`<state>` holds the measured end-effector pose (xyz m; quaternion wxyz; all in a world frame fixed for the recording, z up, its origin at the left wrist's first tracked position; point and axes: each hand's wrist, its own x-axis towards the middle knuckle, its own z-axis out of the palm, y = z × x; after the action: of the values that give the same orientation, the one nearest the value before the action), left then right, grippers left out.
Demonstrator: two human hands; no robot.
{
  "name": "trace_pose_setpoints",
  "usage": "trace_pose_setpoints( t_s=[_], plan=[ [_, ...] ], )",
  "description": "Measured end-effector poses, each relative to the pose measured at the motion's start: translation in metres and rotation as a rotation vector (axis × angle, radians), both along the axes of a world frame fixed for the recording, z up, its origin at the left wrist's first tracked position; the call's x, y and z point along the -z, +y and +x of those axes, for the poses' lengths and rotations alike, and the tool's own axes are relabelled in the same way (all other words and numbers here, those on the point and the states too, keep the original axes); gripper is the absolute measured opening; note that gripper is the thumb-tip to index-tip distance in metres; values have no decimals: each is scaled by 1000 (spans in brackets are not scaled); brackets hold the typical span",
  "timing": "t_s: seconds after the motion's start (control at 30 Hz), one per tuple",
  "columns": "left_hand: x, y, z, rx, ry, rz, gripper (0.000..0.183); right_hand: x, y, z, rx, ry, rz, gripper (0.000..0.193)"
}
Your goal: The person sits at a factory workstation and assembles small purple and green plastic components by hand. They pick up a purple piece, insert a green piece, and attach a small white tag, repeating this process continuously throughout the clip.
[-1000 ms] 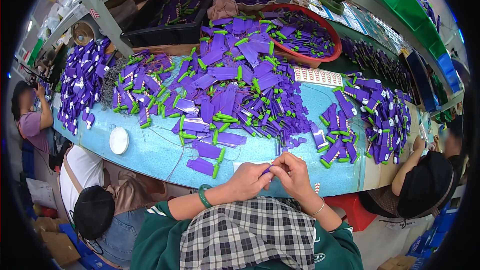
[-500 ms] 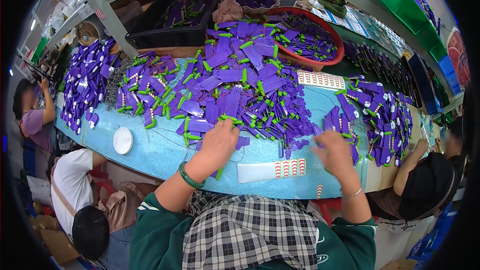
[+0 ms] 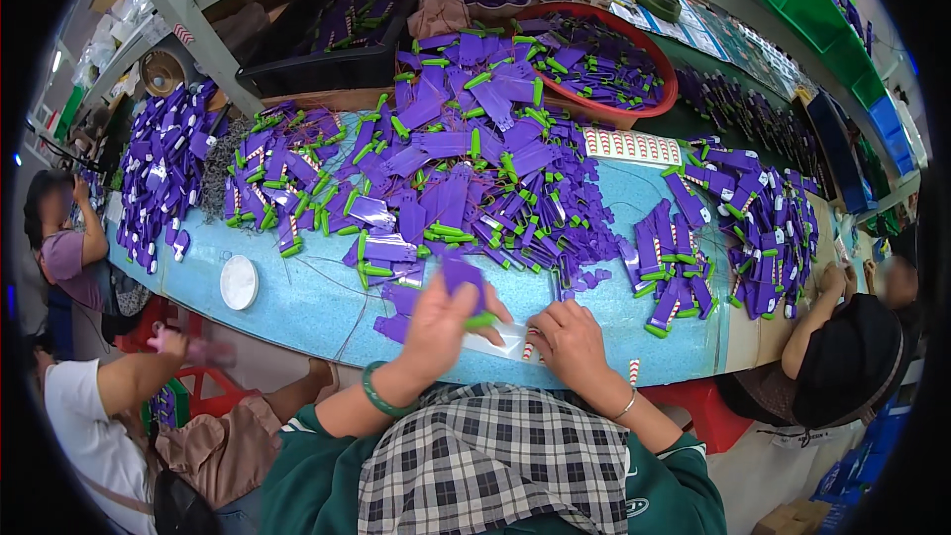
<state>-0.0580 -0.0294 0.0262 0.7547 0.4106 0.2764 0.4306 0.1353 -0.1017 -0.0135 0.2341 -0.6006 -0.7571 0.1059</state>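
My left hand point(image 3: 436, 329), blurred by motion, grips a flat purple plastic piece point(image 3: 462, 275) with a bright green end, held just above the blue tabletop. Beside it, my right hand point(image 3: 573, 345) bends over a pale sticker strip point(image 3: 507, 339) with red-and-white chevron stickers. Its fingers are pressed together at the strip's chevron end; whether a sticker is lifted there is hidden. Straight ahead lies a big heap of purple pieces point(image 3: 451, 193) with green ends and thin reddish wires.
A smaller pile of chevron-marked pieces point(image 3: 666, 263) lies to the right, near a second sticker sheet point(image 3: 632, 147). Behind stand a red basin point(image 3: 670, 89) and a black tray point(image 3: 322, 72). A round white lid point(image 3: 239, 282) sits at left. Co-workers sit on both sides.
My left hand has picked up a purple piece from the heap's near edge and brought it closer. My right hand has moved from the right-hand pile inward to the sticker strip.
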Motion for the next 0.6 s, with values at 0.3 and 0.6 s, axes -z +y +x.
trace_pose_setpoints(
  t_s=[0.3,0.6],
  plan=[
    [61,-14,15,318,418,17,18,9,4,6,-32,237,55,12],
    [39,-7,14,232,338,-21,11,-39,12,-1,150,661,46,16]
  ],
)
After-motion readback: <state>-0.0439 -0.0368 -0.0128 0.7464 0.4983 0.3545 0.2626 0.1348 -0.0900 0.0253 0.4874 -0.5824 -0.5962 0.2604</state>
